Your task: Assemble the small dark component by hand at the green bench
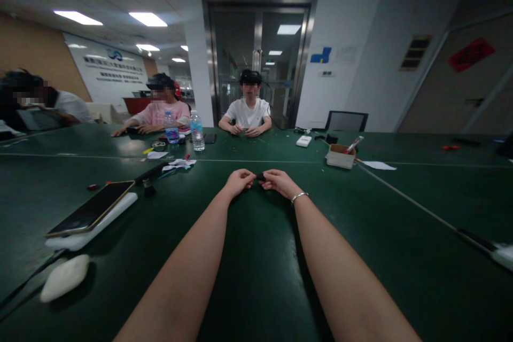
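Note:
Both my arms reach forward over the dark green table [256, 256]. A small black object [260, 177] is between my hands, too small to name. My right hand [279, 181] has its fingers closed on it. My left hand [240, 181] pinches at the object's left end; whether its fingertips grip the object or something tiny beside it, I cannot make out. A silver bracelet [299, 197] circles my right wrist.
On the left a phone [92, 208] lies on a white box, near a pale stone-like lump [65, 278]. Water bottles [197, 131], papers [179, 164] and a small open box [340, 156] stand farther off. Several people sit around the table, one person [249, 112] directly opposite.

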`<state>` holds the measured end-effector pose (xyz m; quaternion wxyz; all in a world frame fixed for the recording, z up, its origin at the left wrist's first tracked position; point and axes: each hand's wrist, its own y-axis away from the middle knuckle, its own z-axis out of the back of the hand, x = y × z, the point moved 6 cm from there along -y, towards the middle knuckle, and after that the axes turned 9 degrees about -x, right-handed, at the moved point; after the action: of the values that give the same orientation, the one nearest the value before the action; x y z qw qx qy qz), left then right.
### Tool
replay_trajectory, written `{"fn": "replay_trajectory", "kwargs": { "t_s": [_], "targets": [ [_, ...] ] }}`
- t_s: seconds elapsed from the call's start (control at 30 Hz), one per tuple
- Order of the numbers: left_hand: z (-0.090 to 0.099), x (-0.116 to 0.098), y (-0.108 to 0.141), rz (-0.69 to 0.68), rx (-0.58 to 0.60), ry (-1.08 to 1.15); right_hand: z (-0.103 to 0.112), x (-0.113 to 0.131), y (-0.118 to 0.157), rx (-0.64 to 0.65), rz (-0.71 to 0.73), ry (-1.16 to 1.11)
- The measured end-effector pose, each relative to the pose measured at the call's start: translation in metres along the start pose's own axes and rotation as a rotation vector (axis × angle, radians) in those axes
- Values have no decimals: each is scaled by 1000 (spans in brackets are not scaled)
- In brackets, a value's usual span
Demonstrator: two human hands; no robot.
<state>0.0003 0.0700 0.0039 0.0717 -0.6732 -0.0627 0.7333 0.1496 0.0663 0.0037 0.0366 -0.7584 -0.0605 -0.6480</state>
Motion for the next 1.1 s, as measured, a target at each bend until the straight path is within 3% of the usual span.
{"fn": "replay_trajectory", "kwargs": {
  "t_s": [0.17,0.47,0.77,1.1],
  "targets": [
    [-1,-6,4,-35,11,16,1,-2,-3,4,18,-9],
    [-2,-1,3,-88,36,-215,5,-1,-1,19,58,-41],
    [1,2,0,-55,38,-352,4,-1,0,25,64,-22],
    [2,8,-6,-1,8,-350,1,2,2,63,71,-31]
  ]
}}
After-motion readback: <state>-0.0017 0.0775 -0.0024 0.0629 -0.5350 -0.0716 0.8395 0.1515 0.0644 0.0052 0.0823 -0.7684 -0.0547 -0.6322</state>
